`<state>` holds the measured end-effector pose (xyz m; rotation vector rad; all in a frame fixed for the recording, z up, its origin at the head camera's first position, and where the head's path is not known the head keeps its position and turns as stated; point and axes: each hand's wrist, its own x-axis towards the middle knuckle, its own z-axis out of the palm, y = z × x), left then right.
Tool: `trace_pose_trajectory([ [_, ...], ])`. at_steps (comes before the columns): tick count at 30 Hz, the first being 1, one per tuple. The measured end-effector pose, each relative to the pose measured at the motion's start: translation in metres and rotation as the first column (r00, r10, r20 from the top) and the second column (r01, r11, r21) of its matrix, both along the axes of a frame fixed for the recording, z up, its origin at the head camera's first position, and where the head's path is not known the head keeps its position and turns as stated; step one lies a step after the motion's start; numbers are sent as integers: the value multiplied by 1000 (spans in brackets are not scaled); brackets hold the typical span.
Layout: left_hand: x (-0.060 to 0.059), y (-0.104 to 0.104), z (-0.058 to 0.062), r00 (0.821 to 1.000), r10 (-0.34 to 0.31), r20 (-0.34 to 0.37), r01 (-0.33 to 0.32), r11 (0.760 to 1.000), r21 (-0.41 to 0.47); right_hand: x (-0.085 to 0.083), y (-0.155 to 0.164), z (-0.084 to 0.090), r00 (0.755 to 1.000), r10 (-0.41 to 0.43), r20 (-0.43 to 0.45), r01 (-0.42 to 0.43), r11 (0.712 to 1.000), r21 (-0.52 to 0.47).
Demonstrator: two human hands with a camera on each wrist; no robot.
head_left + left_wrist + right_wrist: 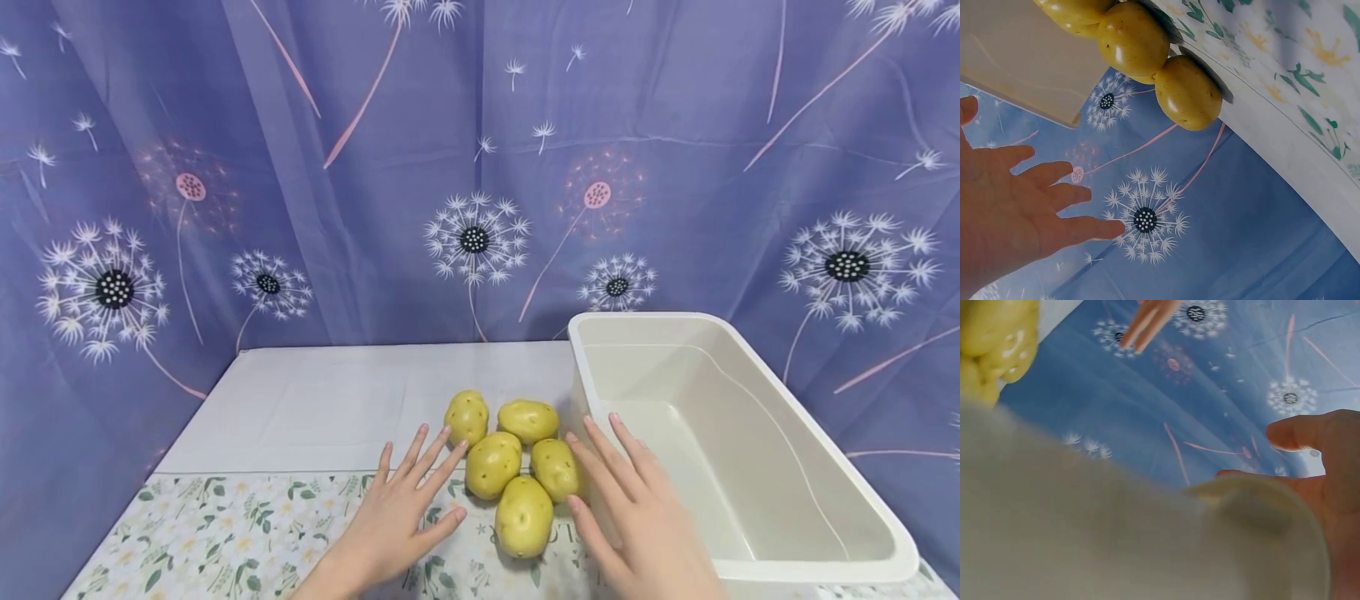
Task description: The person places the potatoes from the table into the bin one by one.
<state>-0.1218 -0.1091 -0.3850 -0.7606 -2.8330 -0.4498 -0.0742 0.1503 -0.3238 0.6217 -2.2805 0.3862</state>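
Several yellow potatoes [492, 465] lie in a close cluster on the table in the head view. My left hand [397, 521] is just left of them, fingers spread and straight, holding nothing. On their other side my right hand [648, 517] is also spread, between the potatoes and the white plastic bin [720, 492], covering part of the bin's near left rim. Whether its fingers touch the nearest potato or the bin, I cannot tell. In the left wrist view, a gap separates the left hand [1029, 200] from the potatoes [1188, 92]. Inside the bin no object shows.
A floral cloth [247, 533] covers the table's near part, and a plain white surface [322, 408] lies behind it. Blue curtains [375, 208] with dandelion prints hang behind and along both sides. The deep bin takes up the table's right side.
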Motion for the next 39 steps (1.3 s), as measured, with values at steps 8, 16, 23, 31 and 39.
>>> trace_pose_trajectory([
  [8,-1,0,1,999,-38,4,37,999,35,-3,20,1,1000,31,5,-31,1000,-3],
  [16,-2,4,2,998,-56,2,56,998,37,-5,36,-2,999,42,-20,-43,998,-55],
  [23,-4,6,-1,997,-79,-16,80,996,45,-7,47,-5,994,67,-83,-77,989,-122],
  [31,-9,9,-7,994,-110,-20,111,993,41,-7,68,-5,998,16,-68,-30,976,-215],
  [39,-13,12,-12,988,-153,22,152,988,33,-5,99,-6,998,-64,-9,60,970,-234],
])
